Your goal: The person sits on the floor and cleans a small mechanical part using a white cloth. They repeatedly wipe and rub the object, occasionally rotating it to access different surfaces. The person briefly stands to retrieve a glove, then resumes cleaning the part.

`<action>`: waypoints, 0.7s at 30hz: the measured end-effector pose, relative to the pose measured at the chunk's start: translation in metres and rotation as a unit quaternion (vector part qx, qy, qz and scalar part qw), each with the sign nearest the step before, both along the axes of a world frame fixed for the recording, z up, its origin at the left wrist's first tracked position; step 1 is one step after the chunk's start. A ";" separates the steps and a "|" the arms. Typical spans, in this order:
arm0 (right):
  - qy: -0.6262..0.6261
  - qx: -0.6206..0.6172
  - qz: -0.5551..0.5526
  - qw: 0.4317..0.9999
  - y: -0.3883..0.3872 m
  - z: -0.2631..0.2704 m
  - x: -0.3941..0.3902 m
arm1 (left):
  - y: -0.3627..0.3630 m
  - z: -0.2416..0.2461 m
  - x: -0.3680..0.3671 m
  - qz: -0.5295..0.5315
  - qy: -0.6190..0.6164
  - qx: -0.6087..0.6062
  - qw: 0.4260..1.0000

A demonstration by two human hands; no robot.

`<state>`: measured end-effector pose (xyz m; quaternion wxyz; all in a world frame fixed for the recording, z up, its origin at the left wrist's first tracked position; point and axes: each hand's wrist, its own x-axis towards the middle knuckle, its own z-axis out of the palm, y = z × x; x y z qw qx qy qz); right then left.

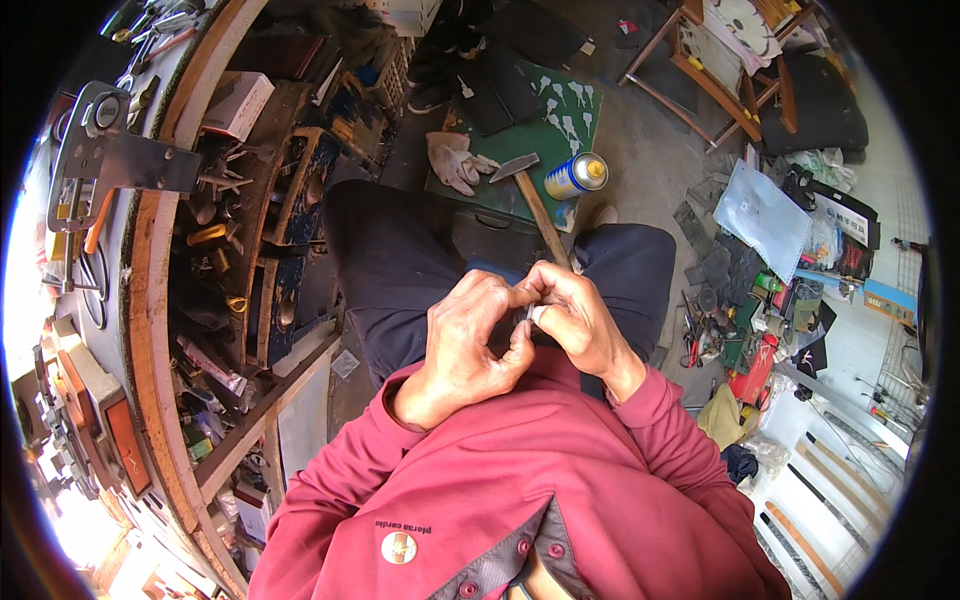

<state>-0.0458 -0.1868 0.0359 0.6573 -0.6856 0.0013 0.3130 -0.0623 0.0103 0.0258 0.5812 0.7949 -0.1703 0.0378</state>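
Close together in front of the body, my left hand and my right hand pinch a small metal piece between their fingertips. It is too small and covered to name. Beyond the hands, a hammer with a wooden handle lies on a green board, its handle end near my right hand. A spray can with a yellow nozzle lies beside the hammer head. A pale work glove rests left of it. Several flat key-like metal pieces are spread over the board's far part.
At the left stands a wooden workbench with a clamp-like metal tool and open shelves of tools. Folding wooden chairs stand at the upper right. Tools, bags and a plastic sheet crowd the right side.
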 end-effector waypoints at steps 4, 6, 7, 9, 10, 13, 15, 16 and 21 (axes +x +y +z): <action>-0.022 -0.021 -0.002 1.000 0.002 0.001 -0.001 | -0.001 0.002 -0.002 0.004 0.000 0.020 1.000; -0.010 -0.025 -0.011 1.000 0.004 0.000 -0.003 | -0.002 0.002 -0.003 0.001 0.006 0.026 1.000; -0.005 -0.023 -0.015 1.000 0.004 0.000 -0.004 | -0.002 0.001 -0.003 -0.002 0.007 0.027 1.000; -0.009 -0.032 -0.015 0.999 0.005 -0.002 -0.005 | -0.002 0.001 -0.004 -0.006 0.009 0.030 0.999; -0.007 -0.039 -0.013 0.999 0.005 -0.004 -0.006 | -0.002 0.000 -0.005 -0.006 0.011 0.032 0.999; -0.011 -0.021 -0.027 0.999 0.002 -0.009 -0.009 | -0.001 0.000 -0.007 -0.013 0.029 0.037 0.999; 0.014 -0.007 -0.042 0.999 0.003 -0.013 -0.012 | -0.002 0.001 -0.008 -0.019 0.044 0.036 0.998; 0.029 -0.006 -0.048 0.998 0.003 -0.014 -0.012 | -0.002 0.001 -0.008 -0.021 0.050 0.033 0.998; 0.005 -0.026 -0.048 0.999 0.004 -0.020 -0.012 | -0.004 0.002 -0.008 -0.019 0.055 0.037 0.998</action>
